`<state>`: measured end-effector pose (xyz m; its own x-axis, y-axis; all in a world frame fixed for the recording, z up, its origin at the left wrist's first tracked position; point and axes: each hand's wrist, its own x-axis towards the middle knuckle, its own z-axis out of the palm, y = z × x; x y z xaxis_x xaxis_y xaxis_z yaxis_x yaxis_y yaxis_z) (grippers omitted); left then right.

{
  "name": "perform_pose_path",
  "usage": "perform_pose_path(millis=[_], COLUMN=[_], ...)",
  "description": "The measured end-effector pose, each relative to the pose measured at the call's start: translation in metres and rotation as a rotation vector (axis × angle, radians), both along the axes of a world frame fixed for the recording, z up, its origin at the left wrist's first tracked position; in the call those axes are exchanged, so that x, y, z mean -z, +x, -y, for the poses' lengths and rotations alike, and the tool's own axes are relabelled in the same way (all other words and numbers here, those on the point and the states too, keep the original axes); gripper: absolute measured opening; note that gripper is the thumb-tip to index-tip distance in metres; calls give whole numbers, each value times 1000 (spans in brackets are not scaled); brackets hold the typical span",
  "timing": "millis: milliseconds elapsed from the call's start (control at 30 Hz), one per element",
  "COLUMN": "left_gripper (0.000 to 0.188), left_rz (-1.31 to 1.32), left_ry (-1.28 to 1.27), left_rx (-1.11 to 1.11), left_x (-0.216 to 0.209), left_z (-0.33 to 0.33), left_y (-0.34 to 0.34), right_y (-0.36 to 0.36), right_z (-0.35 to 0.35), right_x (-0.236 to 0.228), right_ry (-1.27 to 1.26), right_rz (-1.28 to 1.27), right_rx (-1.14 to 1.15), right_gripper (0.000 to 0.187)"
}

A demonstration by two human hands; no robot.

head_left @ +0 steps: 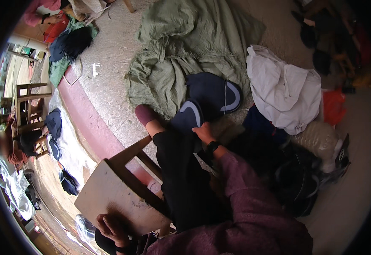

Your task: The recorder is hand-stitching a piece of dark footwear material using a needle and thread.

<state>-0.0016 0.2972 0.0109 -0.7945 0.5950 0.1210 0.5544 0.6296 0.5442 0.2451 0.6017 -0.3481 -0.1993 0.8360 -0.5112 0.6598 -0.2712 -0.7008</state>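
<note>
My right hand, with a dark band at its wrist, pinches the near edge of a dark navy, round-ended piece with a curved grey band. A similar navy stack lies just beyond it, with a pale string across it. Both are by the crumpled olive-green cloth on the floor. At the lower left, my left hand is over a wooden stool, its fingers loosely bent, and nothing shows in them.
A white cloth bundle sits at the right, beside a red bag and a clear plastic-wrapped bundle. At the upper left, a person's hand is near dark and green cloth. Another person sits at the far left by wooden stools.
</note>
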Motion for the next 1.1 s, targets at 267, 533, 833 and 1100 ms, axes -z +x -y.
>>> perform_pose_path(millis=[267,533,833,1100], left_gripper=[22,19,19,15], left_rz=[235,610,741,784], left_ry=[209,499,1142,939], left_rx=[13,45,-141,-283], left_x=[-5,10,-52,-26], left_z=[-9,8,76,155], left_y=[6,-4,-8,-8], right_y=[35,25,-78,-103], right_z=[-36,-12,106,198], right_x=[-133,-364,-515,-387], right_ry=[32,-40,796,1318], right_rz=[-611,-1126,-1106,-115], right_rx=[279,142,-917,-1654], right_gripper=[27,29,11,33])
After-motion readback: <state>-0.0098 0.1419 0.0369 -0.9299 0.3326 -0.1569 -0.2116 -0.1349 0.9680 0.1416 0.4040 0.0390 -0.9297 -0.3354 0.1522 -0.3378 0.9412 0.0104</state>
